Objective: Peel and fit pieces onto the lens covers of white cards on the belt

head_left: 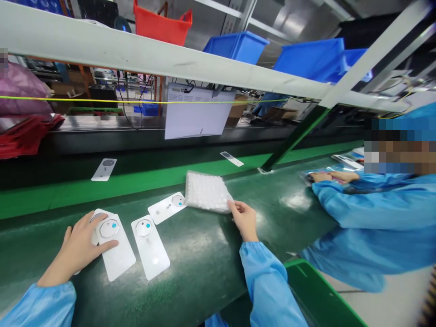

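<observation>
My left hand (81, 243) lies open on a stack of white phone back covers (114, 247), thumb and fingers around the round camera ring. Beside it lies a second white cover (150, 247) and further back a third (166, 207), all on the dark green bench (204, 263). My right hand (243, 220) pinches the near corner of a white foam packing sheet (206, 191) that lies flat on the bench.
Two more white covers ride the green conveyor belt (51, 195) behind: one at the left (104, 169), one further right (231, 158). A co-worker in a blue gown (371, 213) works at the right. A green bin (316, 295) sits near right. Blue bins (236, 45) stand on the shelf above.
</observation>
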A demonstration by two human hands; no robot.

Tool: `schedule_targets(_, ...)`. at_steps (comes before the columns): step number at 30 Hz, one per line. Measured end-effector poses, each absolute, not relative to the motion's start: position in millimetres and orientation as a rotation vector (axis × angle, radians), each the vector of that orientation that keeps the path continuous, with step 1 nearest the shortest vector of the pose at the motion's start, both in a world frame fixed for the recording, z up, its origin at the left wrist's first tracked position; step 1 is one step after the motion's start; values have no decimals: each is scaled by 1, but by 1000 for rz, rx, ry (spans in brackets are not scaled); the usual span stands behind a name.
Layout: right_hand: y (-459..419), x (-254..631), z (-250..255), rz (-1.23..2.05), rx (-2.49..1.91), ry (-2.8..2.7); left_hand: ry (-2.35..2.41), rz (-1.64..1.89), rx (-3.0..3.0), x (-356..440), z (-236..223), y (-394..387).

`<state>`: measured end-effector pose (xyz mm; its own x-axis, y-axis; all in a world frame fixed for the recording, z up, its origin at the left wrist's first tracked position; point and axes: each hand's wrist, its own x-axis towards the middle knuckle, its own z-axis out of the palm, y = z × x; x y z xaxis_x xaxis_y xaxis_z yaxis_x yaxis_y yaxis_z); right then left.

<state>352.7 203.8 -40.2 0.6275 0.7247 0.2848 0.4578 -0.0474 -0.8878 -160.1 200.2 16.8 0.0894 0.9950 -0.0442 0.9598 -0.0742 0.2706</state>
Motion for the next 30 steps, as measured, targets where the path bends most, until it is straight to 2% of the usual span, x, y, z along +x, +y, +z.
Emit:
schedule_targets(12,206,342,-25,170,-1798,-1165,1956,245,2150,-162,14,200)
schedule_targets(20,188,370,-12,170,-1836,-1355,1954,294,2195,-168,6,202)
schedule_targets(30,143,373,-41,74,-1794,-1539,1958,301,2253,-167,6,204)
